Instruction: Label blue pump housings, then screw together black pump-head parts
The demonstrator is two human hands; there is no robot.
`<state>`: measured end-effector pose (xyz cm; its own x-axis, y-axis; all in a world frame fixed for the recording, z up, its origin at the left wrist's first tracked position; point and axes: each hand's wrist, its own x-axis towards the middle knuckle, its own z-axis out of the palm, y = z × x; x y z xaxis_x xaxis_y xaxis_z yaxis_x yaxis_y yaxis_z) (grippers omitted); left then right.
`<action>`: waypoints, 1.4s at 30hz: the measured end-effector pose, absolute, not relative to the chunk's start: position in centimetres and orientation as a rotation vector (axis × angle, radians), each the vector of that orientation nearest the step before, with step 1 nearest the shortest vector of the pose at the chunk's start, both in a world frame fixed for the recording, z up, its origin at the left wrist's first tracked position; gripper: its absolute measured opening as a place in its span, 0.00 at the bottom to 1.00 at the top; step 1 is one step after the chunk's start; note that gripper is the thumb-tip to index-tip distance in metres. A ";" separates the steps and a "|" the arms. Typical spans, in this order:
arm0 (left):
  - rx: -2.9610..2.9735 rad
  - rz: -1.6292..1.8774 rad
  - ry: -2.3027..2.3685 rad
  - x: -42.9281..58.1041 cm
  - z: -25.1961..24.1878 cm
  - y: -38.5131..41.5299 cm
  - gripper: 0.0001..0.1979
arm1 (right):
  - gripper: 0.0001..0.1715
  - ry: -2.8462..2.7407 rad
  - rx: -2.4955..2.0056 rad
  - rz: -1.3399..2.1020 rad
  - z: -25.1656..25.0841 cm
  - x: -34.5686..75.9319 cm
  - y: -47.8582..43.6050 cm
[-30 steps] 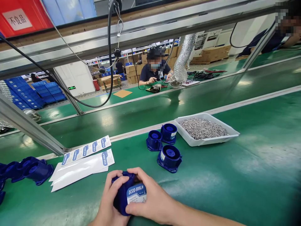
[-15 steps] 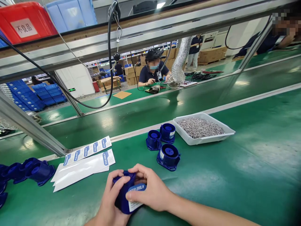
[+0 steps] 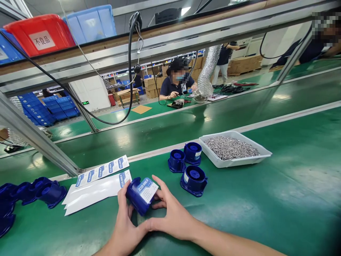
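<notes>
Beside the label sheets (image 3: 98,192), the left hand (image 3: 124,222) curls round the left side of a tilted blue housing (image 3: 135,199), holding it over the green bench. Its label (image 3: 148,192) faces up. The right hand (image 3: 174,215) is spread, thumb well apart from the fingers, fingertips by the label's right edge (whether touching, I cannot tell).

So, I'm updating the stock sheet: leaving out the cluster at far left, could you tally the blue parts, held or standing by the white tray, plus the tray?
Held part: 1
Standing parts: 3
Tray: 1
Total: 5
</notes>
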<state>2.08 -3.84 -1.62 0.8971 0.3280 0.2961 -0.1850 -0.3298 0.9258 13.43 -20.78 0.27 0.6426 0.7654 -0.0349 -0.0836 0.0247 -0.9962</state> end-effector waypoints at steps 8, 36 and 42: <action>1.888 0.524 0.034 1.3 -1.6 -2.2 0.32 | 0.70 -0.738 -1.456 0.549 0.9 14.8 -21.3; 2.036 0.350 0.052 1.5 -0.9 -1.1 0.36 | 0.58 -1.040 -1.771 0.512 0.9 16.0 -22.3; 2.169 0.336 0.062 1.4 -0.3 -1.2 0.35 | 0.32 -1.138 -1.662 0.431 1.4 15.5 -21.9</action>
